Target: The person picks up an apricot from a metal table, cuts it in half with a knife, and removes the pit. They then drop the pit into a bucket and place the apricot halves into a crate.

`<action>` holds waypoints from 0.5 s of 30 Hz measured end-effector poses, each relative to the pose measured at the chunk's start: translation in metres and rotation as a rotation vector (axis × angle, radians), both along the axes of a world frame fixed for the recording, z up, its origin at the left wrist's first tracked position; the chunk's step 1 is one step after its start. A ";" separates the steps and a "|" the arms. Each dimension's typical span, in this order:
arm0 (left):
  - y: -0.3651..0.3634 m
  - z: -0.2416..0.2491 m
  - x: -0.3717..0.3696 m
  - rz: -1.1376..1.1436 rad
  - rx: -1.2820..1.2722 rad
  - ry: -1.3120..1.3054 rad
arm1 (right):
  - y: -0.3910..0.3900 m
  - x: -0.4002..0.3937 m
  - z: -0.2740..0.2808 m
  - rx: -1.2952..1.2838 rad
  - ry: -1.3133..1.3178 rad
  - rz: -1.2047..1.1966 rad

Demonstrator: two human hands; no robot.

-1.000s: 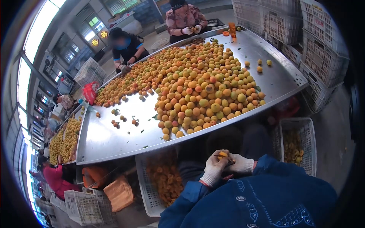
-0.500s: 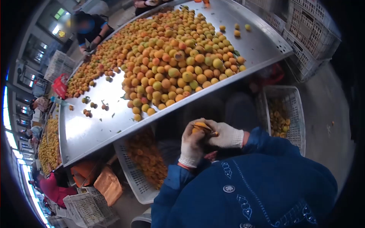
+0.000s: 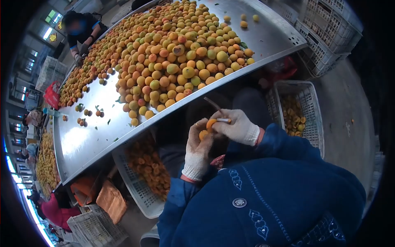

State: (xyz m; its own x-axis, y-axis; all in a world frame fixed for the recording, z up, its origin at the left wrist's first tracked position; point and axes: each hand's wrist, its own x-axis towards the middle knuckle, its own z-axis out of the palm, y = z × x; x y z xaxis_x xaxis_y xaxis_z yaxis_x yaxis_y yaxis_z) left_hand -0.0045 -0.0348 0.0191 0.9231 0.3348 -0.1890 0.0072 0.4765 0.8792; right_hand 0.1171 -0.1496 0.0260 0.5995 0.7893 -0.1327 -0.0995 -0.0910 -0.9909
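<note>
The apricot [image 3: 207, 128] sat split between the two gloved hands, one orange half pinched in the fingers of the left hand [image 3: 197, 150] and the other held up against the right hand [image 3: 238, 128], which also gripped a small knife [image 3: 214, 108] whose blade angled up and away from the fruit. The step in hand looked like halving and pitting; the next move would likely call for parting the halves cleanly and keeping the blade clear of the left glove. The flesh showed bright orange and smooth, though whether the stone was out could not be told. Below and to the left of the left hand stood a white crate of cut halves [image 3: 150, 168], and just beyond the right hand another basket [image 3: 312, 123] held darker pieces. Ahead of both hands, a steel sorting table [image 3: 86, 140] carried a heap of whole apricots [image 3: 173, 70], where a co-worker [image 3: 82, 31] stood at the far side.
</note>
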 end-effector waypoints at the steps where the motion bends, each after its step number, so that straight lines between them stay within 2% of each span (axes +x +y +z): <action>1: 0.001 0.008 -0.003 -0.040 -0.076 0.022 | -0.002 0.004 0.002 -0.047 0.117 -0.041; 2: 0.001 0.007 -0.003 -0.040 -0.075 0.021 | -0.004 0.007 0.003 -0.093 0.232 -0.083; 3: 0.002 0.005 -0.004 -0.024 -0.081 -0.013 | -0.007 0.009 0.002 0.019 0.371 -0.142; 6: 0.007 -0.005 -0.003 0.025 -0.046 -0.053 | -0.012 0.013 0.005 0.111 0.447 -0.072; 7: 0.008 -0.007 -0.002 0.049 -0.163 -0.057 | -0.014 0.012 0.009 -0.020 0.366 -0.021; 8: 0.008 -0.011 -0.001 0.071 -0.279 -0.060 | -0.011 0.008 0.007 -0.019 0.363 -0.013; 9: 0.009 -0.015 -0.001 0.079 -0.327 -0.072 | -0.009 0.002 0.003 -0.031 0.254 0.006; 11: 0.010 -0.019 0.001 0.076 -0.334 -0.081 | -0.006 -0.005 -0.003 -0.029 -0.016 0.108; 12: 0.008 -0.019 0.002 0.070 -0.342 -0.086 | -0.007 -0.008 -0.003 -0.033 -0.015 0.108; 15: 0.005 -0.021 -0.001 0.095 -0.352 -0.048 | -0.004 -0.019 -0.002 -0.088 -0.394 0.094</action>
State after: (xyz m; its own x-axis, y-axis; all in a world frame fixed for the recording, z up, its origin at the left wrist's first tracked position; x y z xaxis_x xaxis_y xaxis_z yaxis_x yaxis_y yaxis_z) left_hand -0.0056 -0.0301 -0.0021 0.9017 0.3415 -0.2652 -0.0887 0.7463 0.6597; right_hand 0.0983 -0.1532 0.0240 0.5439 0.8388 0.0235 0.2985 -0.1673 -0.9396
